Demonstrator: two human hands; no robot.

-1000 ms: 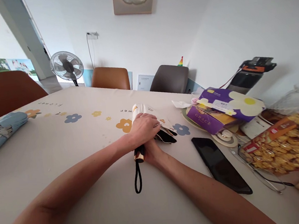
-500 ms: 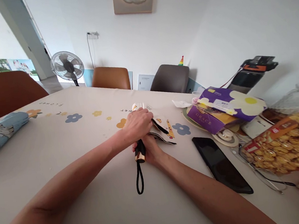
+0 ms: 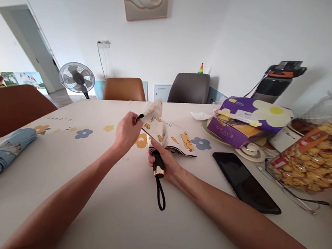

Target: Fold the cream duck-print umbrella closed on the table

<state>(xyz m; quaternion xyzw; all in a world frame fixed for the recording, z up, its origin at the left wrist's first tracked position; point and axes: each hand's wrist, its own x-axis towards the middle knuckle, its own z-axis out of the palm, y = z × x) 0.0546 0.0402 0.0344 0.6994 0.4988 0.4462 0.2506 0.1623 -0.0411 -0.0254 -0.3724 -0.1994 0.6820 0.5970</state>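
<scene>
On the flower-print counter [image 3: 111,226] of a white-walled room, one blue umbrella [image 3: 3,149] lies far left of the cream umbrella [image 3: 172,137], with one fan [image 3: 77,77] and three chairs [image 3: 123,90] behind it. The left hand [image 3: 127,132] has its fingers [image 3: 135,120] pinching the cream umbrella's canopy edge, and the right hand [image 3: 166,165] has its fingers [image 3: 152,158] wrapped around the handle at mid-counter. Right of it lie one phone [image 3: 244,181], one purple box [image 3: 243,121] and one snack bag [image 3: 314,159].

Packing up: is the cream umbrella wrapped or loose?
Loose: umbrella canopy hangs unfastened, left hand lifting a flap, right hand holding the handle.
</scene>
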